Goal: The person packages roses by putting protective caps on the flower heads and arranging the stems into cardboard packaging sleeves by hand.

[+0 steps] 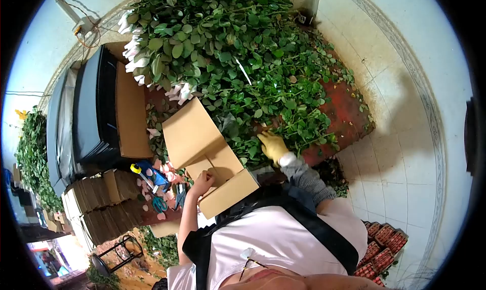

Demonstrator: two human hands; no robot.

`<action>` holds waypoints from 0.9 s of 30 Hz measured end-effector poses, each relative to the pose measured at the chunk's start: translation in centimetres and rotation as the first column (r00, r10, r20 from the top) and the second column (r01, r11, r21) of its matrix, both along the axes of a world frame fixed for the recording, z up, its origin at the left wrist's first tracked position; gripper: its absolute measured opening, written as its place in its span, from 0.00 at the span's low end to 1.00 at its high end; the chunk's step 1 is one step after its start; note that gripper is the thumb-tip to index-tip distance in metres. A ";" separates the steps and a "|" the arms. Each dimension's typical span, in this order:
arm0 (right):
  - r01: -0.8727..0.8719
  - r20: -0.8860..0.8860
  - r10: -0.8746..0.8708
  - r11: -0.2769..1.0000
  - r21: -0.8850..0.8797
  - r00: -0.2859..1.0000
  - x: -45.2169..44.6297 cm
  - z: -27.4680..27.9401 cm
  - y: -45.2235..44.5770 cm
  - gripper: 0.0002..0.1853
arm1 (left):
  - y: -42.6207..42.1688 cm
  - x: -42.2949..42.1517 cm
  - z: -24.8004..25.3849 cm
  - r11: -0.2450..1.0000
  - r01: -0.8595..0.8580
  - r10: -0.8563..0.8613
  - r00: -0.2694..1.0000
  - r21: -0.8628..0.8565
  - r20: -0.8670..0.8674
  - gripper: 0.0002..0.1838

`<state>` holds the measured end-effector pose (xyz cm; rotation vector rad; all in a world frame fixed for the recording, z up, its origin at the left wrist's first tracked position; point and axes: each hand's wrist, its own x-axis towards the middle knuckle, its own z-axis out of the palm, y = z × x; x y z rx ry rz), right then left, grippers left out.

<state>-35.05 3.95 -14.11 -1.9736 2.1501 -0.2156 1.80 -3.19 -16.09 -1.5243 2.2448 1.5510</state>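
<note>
Left grip, curled, is at the open box beside the leaves; right grip, gloved, lies half-bent on them. Either's hold I cannot tell. Tangled leaves could tear if pulled.

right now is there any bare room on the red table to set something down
Yes: the red tabletop shows between the leafy stems and its edge beside the pale tiles, with some loose leaves on it. It's crowded left of the cardboard box, with petals and scissors, and beyond it, where stems lie heaped.
</note>
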 end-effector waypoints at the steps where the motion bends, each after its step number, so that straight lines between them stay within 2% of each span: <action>1: 0.009 0.163 -0.034 0.988 0.153 0.986 -0.2 1.5 -0.7 0.26 | 0.3 0.3 0.7 0.997 -0.016 0.017 1.000 0.071 -0.010 0.21; 3: 0.017 0.175 -0.026 0.999 0.049 0.984 -1.3 2.0 -3.4 0.27 | 0.2 0.5 -0.2 0.997 -0.043 0.045 0.998 0.060 -0.038 0.21; 4: 0.049 0.209 -0.058 0.998 0.048 0.976 -1.3 5.4 -5.4 0.26 | 0.2 0.5 -0.2 0.999 -0.020 0.021 0.999 0.029 -0.032 0.20; 5: 0.099 0.220 -0.052 0.973 -0.210 0.974 -1.2 6.7 -7.1 0.21 | 0.4 0.8 0.0 1.000 0.000 0.000 1.000 -0.002 -0.023 0.20; 6: 0.124 0.296 -0.046 0.960 -0.250 0.954 -1.5 8.5 -9.8 0.19 | 0.5 1.0 -0.6 1.000 -0.013 0.013 0.999 -0.005 -0.044 0.19; 7: 0.113 0.314 0.032 0.894 -0.433 0.949 -2.3 7.6 -12.5 0.18 | 0.5 0.5 0.9 0.999 -0.029 0.030 0.999 0.032 -0.015 0.19; 8: 0.117 0.251 0.020 0.848 -0.517 0.968 -3.2 6.5 -15.1 0.19 | 0.6 0.4 0.9 0.999 -0.034 0.035 0.999 0.030 -0.009 0.19; 9: 0.169 0.154 -0.113 0.889 -0.426 0.982 -3.8 6.0 -17.2 0.18 | 0.7 0.4 0.9 0.999 -0.040 0.040 0.999 0.028 -0.004 0.19; 11: 0.157 -0.082 -0.261 0.771 -0.617 0.962 -5.7 0.3 -20.9 0.12 | 0.7 0.1 1.3 0.997 -0.058 0.057 0.998 0.048 0.014 0.19; 13: 0.060 -0.184 -0.112 0.961 -0.268 0.976 -7.6 -3.5 -23.9 0.06 | 0.9 0.7 -0.3 0.998 -0.056 0.055 0.997 0.022 0.056 0.20; 14: 0.035 -0.120 -0.097 0.898 -0.439 0.988 -7.8 -4.4 -25.1 0.05 | 0.9 0.9 -0.1 0.997 -0.062 0.060 0.997 0.044 0.040 0.20; 17: 0.080 -0.085 -0.201 0.693 -0.717 0.976 -6.9 5.4 -23.7 0.05 | 0.9 0.2 1.0 0.993 -0.097 0.096 0.995 0.062 0.008 0.18; 18: 0.035 -0.086 -0.150 0.661 -0.750 0.985 -8.1 8.3 -22.3 0.08 | 0.9 0.4 0.3 0.996 -0.082 0.082 0.997 0.027 0.010 0.19; 19: -0.001 -0.036 -0.058 0.519 -0.855 0.998 -9.9 9.3 -21.5 0.08 | 1.3 0.5 -0.1 0.998 -0.060 0.060 0.998 -0.002 0.016 0.20; 20: -0.023 -0.097 -0.091 0.600 -0.800 0.991 -12.4 9.1 -20.8 0.09 | 1.4 0.4 0.4 0.996 -0.091 0.091 0.995 -0.010 -0.028 0.20; 21: -0.063 -0.158 -0.084 0.668 -0.742 0.984 -12.8 13.4 -18.9 0.11 | 1.2 0.1 1.2 0.997 -0.074 0.074 0.997 0.003 0.009 0.19; 22: 0.014 0.042 0.024 0.681 -0.732 0.999 -12.9 16.3 -17.1 0.11 | 0.8 -0.1 2.1 0.997 -0.074 0.073 0.997 0.033 0.022 0.19; 23: 0.086 0.244 0.125 0.706 -0.703 0.962 -13.1 17.9 -15.2 0.10 | 0.7 -0.3 2.7 0.995 -0.075 0.072 0.997 0.069 0.037 0.19; 25: -0.160 0.005 0.191 0.833 -0.530 0.982 -15.2 18.0 -11.2 0.11 | 0.3 0.1 2.6 0.997 -0.047 0.047 0.999 0.058 0.001 0.21; 26: -0.194 0.098 0.301 0.798 -0.571 0.949 -14.3 16.8 -9.6 0.08 | -0.1 0.3 2.5 0.981 -0.081 0.087 0.996 0.174 -0.028 0.24; 27: -0.205 0.129 0.290 0.871 -0.447 0.948 -11.7 16.9 -7.3 0.09 | -0.5 0.7 2.2 0.951 -0.106 0.126 0.991 0.292 -0.049 0.27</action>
